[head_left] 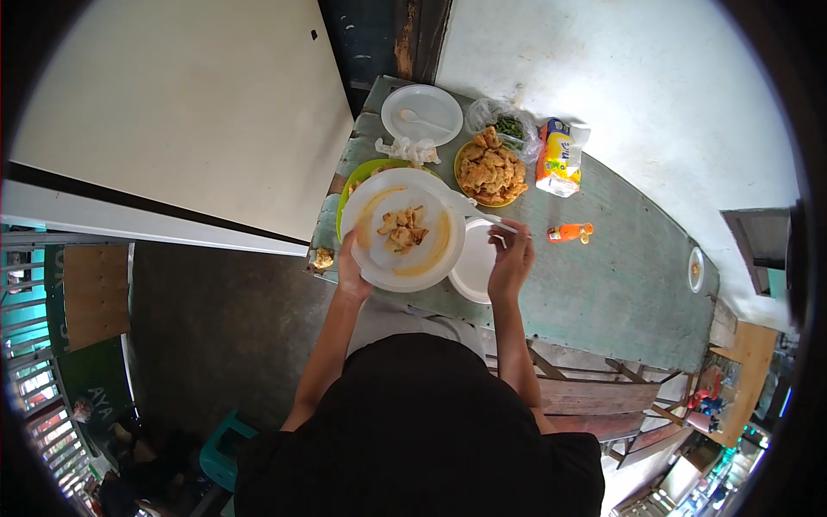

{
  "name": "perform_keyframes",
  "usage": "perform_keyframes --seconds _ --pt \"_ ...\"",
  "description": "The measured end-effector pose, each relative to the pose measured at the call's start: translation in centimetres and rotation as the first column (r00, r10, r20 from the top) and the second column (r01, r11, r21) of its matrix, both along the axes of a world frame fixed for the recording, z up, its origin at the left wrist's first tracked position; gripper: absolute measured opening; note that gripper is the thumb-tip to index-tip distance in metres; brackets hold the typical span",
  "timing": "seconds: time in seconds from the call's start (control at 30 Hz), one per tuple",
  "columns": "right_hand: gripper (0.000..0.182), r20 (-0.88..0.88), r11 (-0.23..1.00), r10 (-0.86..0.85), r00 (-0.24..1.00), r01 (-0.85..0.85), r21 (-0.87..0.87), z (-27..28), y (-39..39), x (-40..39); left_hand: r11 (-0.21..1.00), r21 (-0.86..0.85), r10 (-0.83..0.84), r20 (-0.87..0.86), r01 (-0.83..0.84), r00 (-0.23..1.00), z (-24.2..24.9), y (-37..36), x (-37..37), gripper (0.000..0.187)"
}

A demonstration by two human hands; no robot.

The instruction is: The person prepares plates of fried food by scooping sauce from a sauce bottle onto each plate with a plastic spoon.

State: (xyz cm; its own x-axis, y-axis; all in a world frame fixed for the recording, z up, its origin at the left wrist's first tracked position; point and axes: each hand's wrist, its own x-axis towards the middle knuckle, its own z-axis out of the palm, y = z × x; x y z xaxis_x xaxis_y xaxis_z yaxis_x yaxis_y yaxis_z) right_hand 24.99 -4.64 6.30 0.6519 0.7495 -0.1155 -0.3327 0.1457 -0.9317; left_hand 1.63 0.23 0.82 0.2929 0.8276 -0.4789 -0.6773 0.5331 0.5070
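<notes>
My left hand (pixel 351 267) grips the left rim of a white plate (pixel 379 258), thumb over the edge. Brown food scraps (pixel 402 231) lie at the plate's middle, with orange sauce smears around them. The plate is tilted over a green plate (pixel 347 196), which it partly covers. In the fingers of my right hand (pixel 512 258) is a white plastic spoon (pixel 493 221), its head end pointing left to the held plate's right rim. Beneath my right hand sits another white plate (pixel 472 274), partly hidden by the held plate.
Fried food (pixel 493 172) is heaped on a yellow plate. Behind are a white plate (pixel 444 132) with a spoon, crumpled tissue (pixel 407 151), a plastic bag of greens (pixel 510 127) and a tissue pack (pixel 560 159). An orange bottle (pixel 568 233) lies on the table (pixel 620 284).
</notes>
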Motion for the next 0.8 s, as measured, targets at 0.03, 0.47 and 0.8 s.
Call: perform_keyframes --seconds 0.03,0.47,0.8 --pt "0.037 -0.044 0.995 -0.096 0.994 0.098 0.026 0.1 0.2 0.3 0.999 0.032 0.013 0.003 -0.013 1.0 0.5 0.4 0.0 0.053" --pt "0.037 -0.213 0.994 0.087 0.973 -0.098 -0.045 -2.2 -3.0 4.0 0.91 -0.067 -0.411 -0.017 0.409 0.912 1.0 6.4 -0.2 0.073" --pt "0.036 -0.377 0.979 -0.005 0.926 -0.071 -0.189 -4.4 -6.1 2.3 0.783 0.032 -0.617 0.157 0.621 0.771 0.8 7.2 2.5 0.07"
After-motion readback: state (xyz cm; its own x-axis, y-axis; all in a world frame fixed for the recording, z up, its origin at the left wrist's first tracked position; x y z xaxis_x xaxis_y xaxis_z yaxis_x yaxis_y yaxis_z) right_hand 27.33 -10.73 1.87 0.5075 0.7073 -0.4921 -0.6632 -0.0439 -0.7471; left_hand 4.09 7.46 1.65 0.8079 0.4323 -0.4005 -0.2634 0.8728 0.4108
